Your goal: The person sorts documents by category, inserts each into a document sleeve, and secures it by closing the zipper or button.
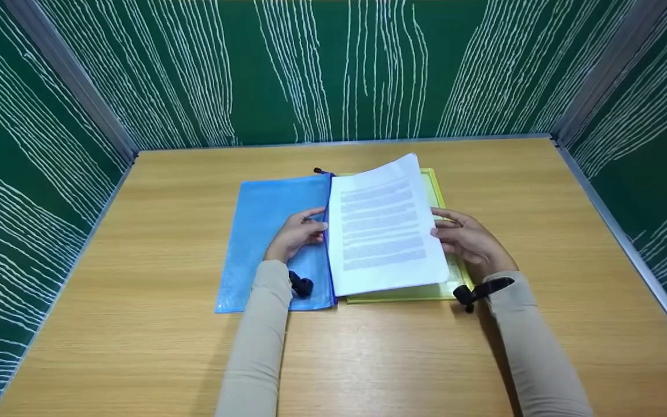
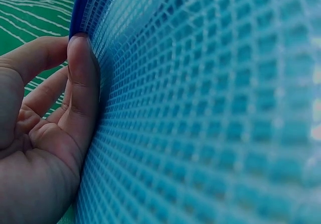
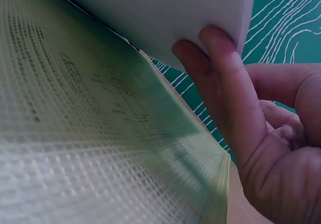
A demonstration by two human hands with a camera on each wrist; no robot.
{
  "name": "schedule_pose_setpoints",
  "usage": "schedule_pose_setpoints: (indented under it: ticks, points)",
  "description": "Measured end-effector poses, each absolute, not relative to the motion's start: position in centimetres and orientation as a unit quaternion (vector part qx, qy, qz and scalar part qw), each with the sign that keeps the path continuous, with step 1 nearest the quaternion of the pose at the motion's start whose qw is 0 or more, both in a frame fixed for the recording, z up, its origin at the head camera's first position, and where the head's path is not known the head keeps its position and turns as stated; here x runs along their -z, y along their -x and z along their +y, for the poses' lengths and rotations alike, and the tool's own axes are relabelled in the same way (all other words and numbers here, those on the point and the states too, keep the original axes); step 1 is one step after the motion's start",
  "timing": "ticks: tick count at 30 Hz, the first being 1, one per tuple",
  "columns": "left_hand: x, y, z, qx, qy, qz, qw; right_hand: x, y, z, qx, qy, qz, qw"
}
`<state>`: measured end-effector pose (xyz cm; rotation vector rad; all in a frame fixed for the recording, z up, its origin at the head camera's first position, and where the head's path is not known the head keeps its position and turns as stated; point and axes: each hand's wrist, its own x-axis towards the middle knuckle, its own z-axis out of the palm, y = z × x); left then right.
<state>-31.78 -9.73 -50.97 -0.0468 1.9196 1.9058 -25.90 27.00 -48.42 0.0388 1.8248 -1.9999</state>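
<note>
A blue mesh zip pouch (image 1: pixel 275 214) lies left of the middle, its darker zip edge facing right. My left hand (image 1: pixel 297 234) pinches that edge between thumb and fingers; the left wrist view shows the thumb (image 2: pixel 83 73) against the mesh. A stack of printed paper sheets (image 1: pixel 383 231) is tilted up, its left side at the pouch's zip edge. I cannot tell how far the sheets reach inside. My right hand (image 1: pixel 469 240) grips the stack's right edge. Beneath the raised paper lies a yellow-edged mesh pouch (image 1: pixel 403 294), with print showing through it in the right wrist view.
Everything lies on a wooden table (image 1: pixel 136 260). Green panels with white wavy lines (image 1: pixel 380 69) stand behind it and at both sides. A black zip pull (image 1: pixel 318 171) sticks out at the blue pouch's top corner. Both wrists carry small black cameras (image 1: pixel 301 285).
</note>
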Motion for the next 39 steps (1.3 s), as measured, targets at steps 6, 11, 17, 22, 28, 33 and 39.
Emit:
schedule_pose_setpoints:
  ticks: [6,11,17,22,28,33,39]
  points:
    - [51.0,31.8,-9.7,-0.686,0.015,0.695,0.215,48.7,25.9,26.9,0.714,-0.009,0.667,0.213]
    - [51.1,31.8,-9.8,-0.682,0.015,0.698,0.215,49.0,26.0,26.7,0.714,-0.001,0.667,0.213]
    - [50.9,31.8,-9.7,-0.678,0.014,0.702,0.219,49.1,26.0,26.1,0.724,-0.008,0.657,0.211]
    - [50.6,31.7,-9.7,-0.677,0.022,0.701,0.224,49.2,26.1,25.2,0.737,-0.003,0.642,0.213]
    - [50.5,31.7,-9.8,-0.675,0.03,0.7,0.231,49.2,26.2,24.7,0.734,-0.003,0.643,0.217]
    - [50.5,31.7,-9.8,-0.676,0.027,0.698,0.232,49.2,26.2,24.2,0.72,-0.017,0.657,0.221]
    - [50.3,31.8,-9.8,-0.679,0.03,0.695,0.233,49.1,26.2,23.7,0.716,-0.022,0.66,0.225]
